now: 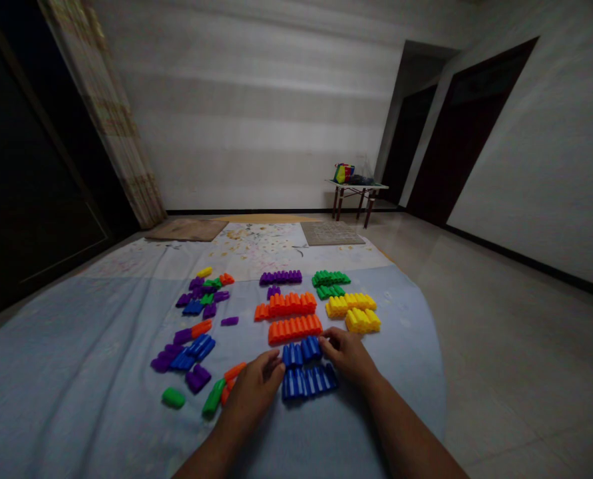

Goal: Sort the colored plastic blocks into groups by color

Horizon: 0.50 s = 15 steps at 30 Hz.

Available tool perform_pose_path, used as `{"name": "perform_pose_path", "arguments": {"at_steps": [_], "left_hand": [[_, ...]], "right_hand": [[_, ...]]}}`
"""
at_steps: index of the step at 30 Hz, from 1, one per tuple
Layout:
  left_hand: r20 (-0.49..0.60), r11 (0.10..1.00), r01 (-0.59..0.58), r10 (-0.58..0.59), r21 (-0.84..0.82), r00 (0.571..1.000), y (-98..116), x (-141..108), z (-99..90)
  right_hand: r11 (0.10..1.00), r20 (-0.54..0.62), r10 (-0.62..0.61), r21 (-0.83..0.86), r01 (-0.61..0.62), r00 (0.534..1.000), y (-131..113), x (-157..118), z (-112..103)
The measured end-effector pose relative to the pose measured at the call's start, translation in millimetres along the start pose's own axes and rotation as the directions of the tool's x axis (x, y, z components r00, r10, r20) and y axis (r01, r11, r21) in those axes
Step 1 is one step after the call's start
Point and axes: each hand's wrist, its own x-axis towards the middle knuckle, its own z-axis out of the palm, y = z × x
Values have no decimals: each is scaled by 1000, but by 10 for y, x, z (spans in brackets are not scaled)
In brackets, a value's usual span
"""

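Observation:
Blue ridged plastic blocks lie in two rows in front of me, a shorter upper row (292,356) and a longer lower row (309,382). My right hand (352,358) has its thumb and fingertips at the right end of the upper row, closed on a blue block there. On the other side, my left hand (260,380) rests with bent fingers, thumb and forefinger slightly apart, beside the left ends of both rows. Nothing shows between its fingertips. Orange rows (295,328) lie just beyond the blue ones. Under my left hand are a green block (213,399) and some orange ones (235,371).
Farther off lie purple (281,277), green (331,278) and yellow (351,305) rows. Mixed loose blocks (193,307) spread over the left of the cloth-covered table (101,332). Two mats (189,230) lie at its far edge. A small table (359,184) stands by the wall.

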Motion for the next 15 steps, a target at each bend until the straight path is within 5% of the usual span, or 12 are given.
{"name": "perform_pose_path", "arguments": {"at_steps": [9, 15], "left_hand": [[25, 996, -41, 43, -74, 999, 39, 64, 22], [-39, 998, -51, 52, 46, 998, 49, 113, 4]], "right_hand": [[1000, 35, 8, 21, -9, 999, -53, 1, 54], [999, 18, -14, 34, 13, 1000, -66, 21, 123]]}}
